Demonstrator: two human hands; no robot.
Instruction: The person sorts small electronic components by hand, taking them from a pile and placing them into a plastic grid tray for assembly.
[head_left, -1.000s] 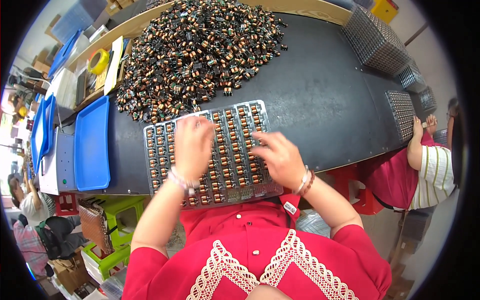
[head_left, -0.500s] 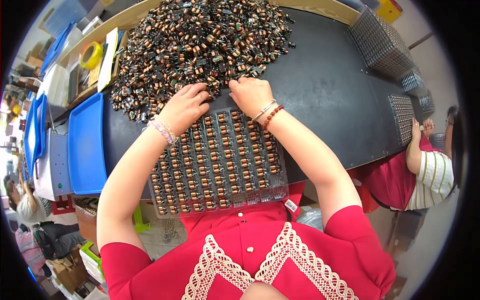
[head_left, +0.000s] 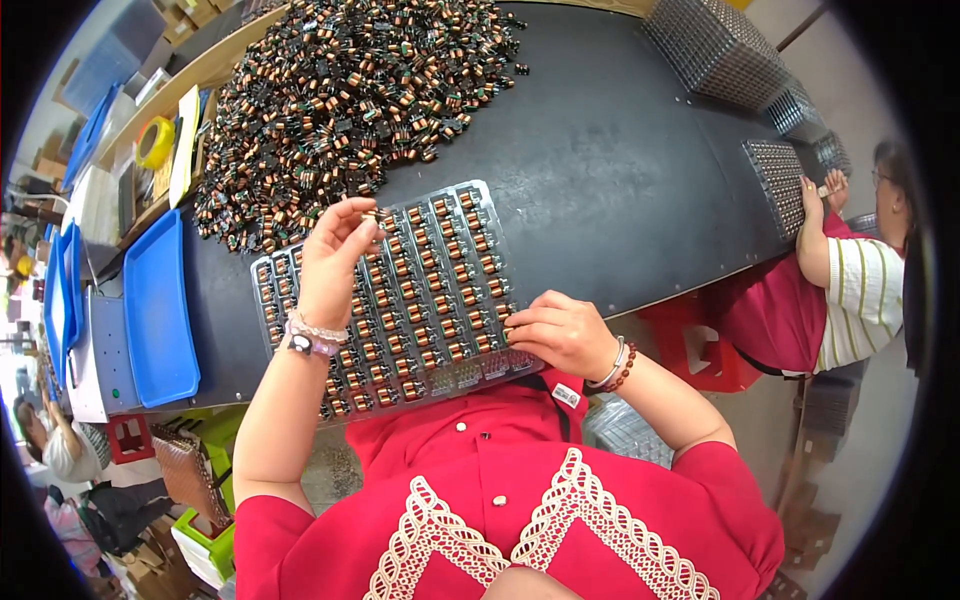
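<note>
A clear plastic tray (head_left: 455, 378) lies in front of me, its pockets mostly filled with small copper-wound coils; several pockets along the near right edge hold none. Above the tray's far left part, my left hand (head_left: 338, 258) is closed, pinching a small copper coil (head_left: 372, 215) between thumb and fingers. At the tray's right edge my right hand (head_left: 562, 335) is closed, fingertips pressed down at the outermost row; what sits between them is hidden. A large heap of loose coils (head_left: 330, 100) covers the table just beyond the tray.
A blue tray (head_left: 163, 310) stands at the left, near a wooden box with yellow tape (head_left: 155, 142). Stacked clear trays (head_left: 715, 50) rise at the far right of the dark table (head_left: 590, 170). Another person (head_left: 850, 270) sits at the right, hands at a filled tray (head_left: 775, 180).
Both hands have left the heap's near edge. The left now holds a coil over the tray; the right has come down to the tray's right edge. The view has shifted.
</note>
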